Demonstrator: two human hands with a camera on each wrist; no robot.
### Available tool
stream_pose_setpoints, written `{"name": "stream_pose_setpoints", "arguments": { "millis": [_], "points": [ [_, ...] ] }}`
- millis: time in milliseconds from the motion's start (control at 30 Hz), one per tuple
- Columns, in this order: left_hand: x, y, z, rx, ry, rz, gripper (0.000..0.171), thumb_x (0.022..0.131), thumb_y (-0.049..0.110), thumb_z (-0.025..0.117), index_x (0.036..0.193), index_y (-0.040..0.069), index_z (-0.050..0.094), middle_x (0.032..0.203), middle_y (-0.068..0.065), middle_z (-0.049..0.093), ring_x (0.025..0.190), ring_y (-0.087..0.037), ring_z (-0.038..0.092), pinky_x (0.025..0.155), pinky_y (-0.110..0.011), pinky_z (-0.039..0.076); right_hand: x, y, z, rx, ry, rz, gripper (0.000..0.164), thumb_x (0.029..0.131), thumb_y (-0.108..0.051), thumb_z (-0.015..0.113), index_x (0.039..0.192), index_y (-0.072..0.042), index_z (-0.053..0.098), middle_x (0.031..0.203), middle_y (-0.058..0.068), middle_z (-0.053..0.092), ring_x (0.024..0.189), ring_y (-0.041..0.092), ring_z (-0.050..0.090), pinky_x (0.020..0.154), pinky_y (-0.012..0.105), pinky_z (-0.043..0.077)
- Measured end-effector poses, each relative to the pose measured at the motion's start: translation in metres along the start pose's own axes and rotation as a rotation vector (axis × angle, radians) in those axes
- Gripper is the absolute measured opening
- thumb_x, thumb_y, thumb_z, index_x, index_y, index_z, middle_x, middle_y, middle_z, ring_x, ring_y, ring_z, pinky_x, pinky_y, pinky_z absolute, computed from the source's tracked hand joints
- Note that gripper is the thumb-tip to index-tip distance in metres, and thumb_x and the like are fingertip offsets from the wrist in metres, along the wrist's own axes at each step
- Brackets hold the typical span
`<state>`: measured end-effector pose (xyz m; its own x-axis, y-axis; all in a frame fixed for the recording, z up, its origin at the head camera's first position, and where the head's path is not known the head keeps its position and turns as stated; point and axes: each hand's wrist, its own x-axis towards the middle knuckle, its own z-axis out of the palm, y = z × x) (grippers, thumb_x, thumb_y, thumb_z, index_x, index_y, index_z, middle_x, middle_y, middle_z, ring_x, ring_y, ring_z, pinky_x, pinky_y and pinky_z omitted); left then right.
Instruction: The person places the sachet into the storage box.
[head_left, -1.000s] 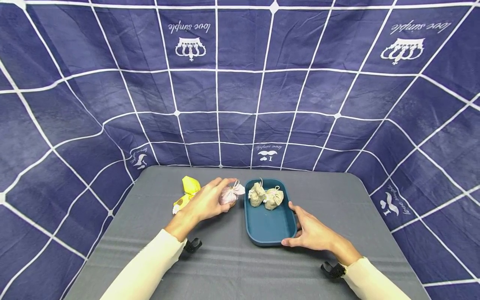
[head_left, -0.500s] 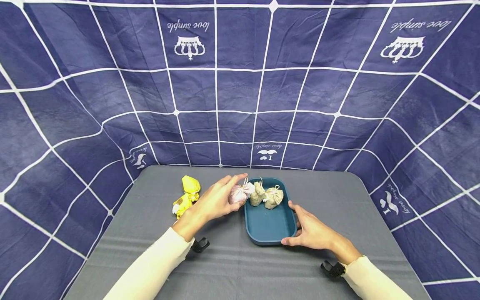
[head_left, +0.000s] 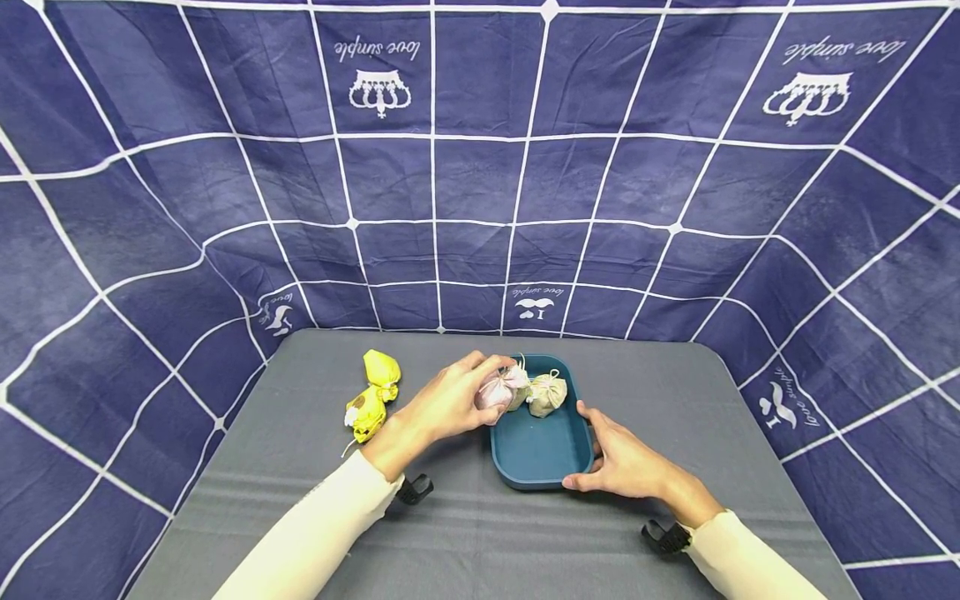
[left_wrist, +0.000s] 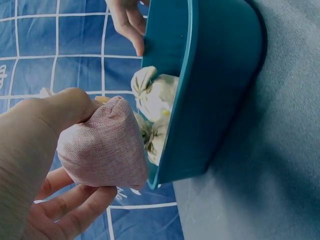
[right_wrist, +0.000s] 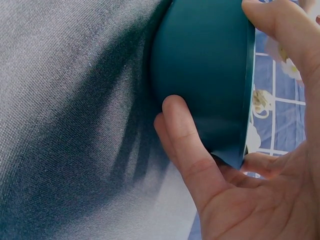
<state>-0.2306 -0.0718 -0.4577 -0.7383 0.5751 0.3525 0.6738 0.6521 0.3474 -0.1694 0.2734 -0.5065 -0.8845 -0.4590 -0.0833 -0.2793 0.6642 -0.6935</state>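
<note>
My left hand (head_left: 448, 402) holds a small pink drawstring pouch (head_left: 493, 395) over the left rim of a blue rectangular bin (head_left: 532, 457). The left wrist view has this pouch (left_wrist: 107, 147) between thumb and fingers, beside the bin's wall. Two beige drawstring pouches lie in the far part of the bin. One beige pouch (head_left: 548, 395) shows plainly; the other is mostly hidden behind the pink one. My right hand (head_left: 630, 463) grips the bin's right side, its thumb at the rim and its fingers (right_wrist: 182, 130) against the outer wall.
Left of the bin, two yellow pouches lie on the grey cloth-covered table (head_left: 480, 542), a plain yellow pouch (head_left: 381, 367) behind a patterned yellow pouch (head_left: 367, 408). A blue gridded cloth (head_left: 480, 183) stands behind the table and at both sides.
My left hand has carried the pink pouch rightward, from beside the bin to over its left rim, uncovering the yellow pouches. The right hand and the bin have stayed put.
</note>
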Motion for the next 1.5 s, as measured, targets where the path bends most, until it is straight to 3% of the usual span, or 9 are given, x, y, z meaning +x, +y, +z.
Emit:
{"name": "stream_pose_setpoints", "arguments": {
  "millis": [600,867,1500],
  "points": [
    [0.007,0.011,0.014,-0.032,-0.029,0.031,0.068,0.093,0.025,0.094,0.155,0.022,0.065,0.126,-0.009,0.074,0.095,-0.023,0.076,0.081,-0.038,0.065,0.001,0.001,0.000,-0.018,0.010,-0.005,0.133,0.086,-0.045,0.104,0.178,0.011,0.025,0.175,0.034,0.046,0.089,-0.001,0.069,0.081,0.023,0.064],
    [0.008,0.009,0.021,-0.032,-0.017,0.041,0.068,0.093,0.026,0.094,0.155,0.019,0.065,0.126,-0.010,0.073,0.097,-0.024,0.077,0.082,-0.039,0.066,0.001,-0.001,0.000,-0.008,0.006,0.001,0.133,0.087,-0.045,0.104,0.178,0.010,0.025,0.177,0.033,0.044,0.087,-0.002,0.068,0.081,0.023,0.064],
    [0.004,0.009,0.031,-0.058,-0.057,0.021,0.073,0.093,0.023,0.095,0.158,0.017,0.062,0.127,-0.011,0.072,0.100,-0.025,0.078,0.089,-0.041,0.069,0.001,-0.002,0.001,-0.031,0.010,0.004,0.133,0.086,-0.047,0.103,0.178,0.010,0.026,0.172,0.034,0.049,0.088,-0.001,0.068,0.081,0.023,0.063]
  ]
}}
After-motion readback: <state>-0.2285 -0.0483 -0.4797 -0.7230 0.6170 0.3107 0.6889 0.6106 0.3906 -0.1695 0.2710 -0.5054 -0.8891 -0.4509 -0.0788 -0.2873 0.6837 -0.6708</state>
